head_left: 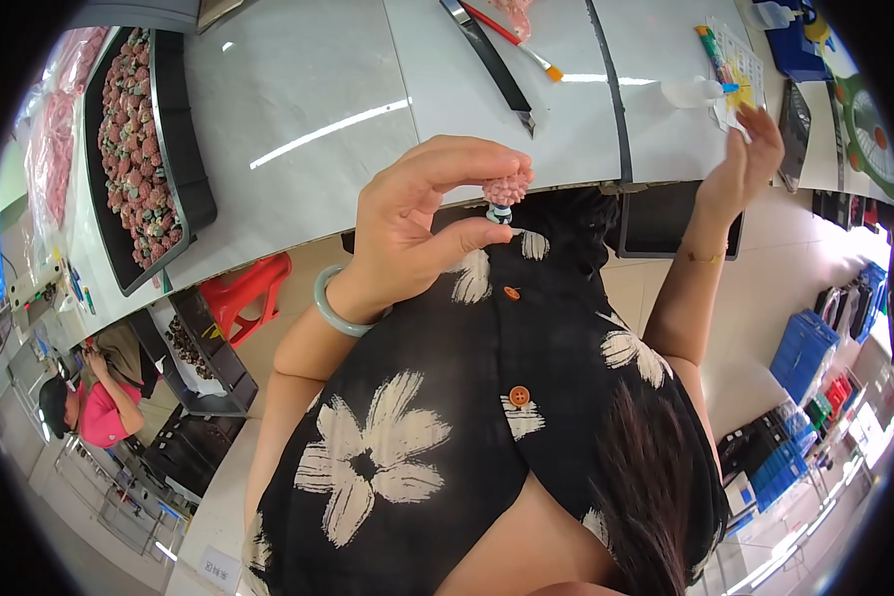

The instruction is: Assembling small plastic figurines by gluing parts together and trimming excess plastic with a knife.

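Between the thumb and fingertips of my left hand (417, 214) is a small figurine (507, 194) with a bumpy pink top and a dark-and-pale-blue lower part. I hold it upright in front of my shirt, just off the table's near edge. My right hand (745, 164) is raised at the right over the table edge. Its fingers are apart from the thumb, and I see nothing in them. Nearest to it are a white squeeze bottle (690, 93) with a blue tip, lying down, and a printed sheet (740, 65).
A black tray (174, 129) of pink and grey-green pieces stands at the left. A black-handled craft knife (497, 70) and a red paintbrush (521, 45) lie at the far middle. A red stool (248, 296) is below the table. A person in pink (109, 412) works at the left.
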The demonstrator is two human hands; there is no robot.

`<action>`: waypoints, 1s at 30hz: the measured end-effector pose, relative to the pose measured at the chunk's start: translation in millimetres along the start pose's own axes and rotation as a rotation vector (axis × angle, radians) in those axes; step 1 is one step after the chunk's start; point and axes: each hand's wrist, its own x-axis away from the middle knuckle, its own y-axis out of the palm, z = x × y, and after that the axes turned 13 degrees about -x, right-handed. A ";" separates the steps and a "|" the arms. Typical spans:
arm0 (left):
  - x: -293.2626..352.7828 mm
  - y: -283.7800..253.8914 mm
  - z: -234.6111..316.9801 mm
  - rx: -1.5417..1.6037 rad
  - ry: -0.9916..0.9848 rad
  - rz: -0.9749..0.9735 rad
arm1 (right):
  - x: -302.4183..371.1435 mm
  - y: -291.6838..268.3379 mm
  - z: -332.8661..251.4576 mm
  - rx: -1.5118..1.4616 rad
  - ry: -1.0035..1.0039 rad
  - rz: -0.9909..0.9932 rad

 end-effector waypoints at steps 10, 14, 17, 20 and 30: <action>3.0 -2.3 -0.3 -0.350 0.090 0.037 | 6.2 26.2 -5.2 0.207 0.324 -0.245; 11.8 -5.7 -4.5 -0.489 0.165 0.071 | 17.2 34.4 -3.9 -0.004 0.289 -0.264; 11.5 -10.6 -5.6 -0.608 0.173 0.025 | 31.2 50.5 -21.1 -0.250 0.307 -0.276; 13.1 -14.2 -12.2 -0.711 0.141 0.045 | 43.1 64.5 -37.4 -0.395 0.485 -0.412; 17.6 -29.5 -41.9 -0.806 -0.131 0.074 | 55.4 99.5 -42.2 0.038 0.149 -0.765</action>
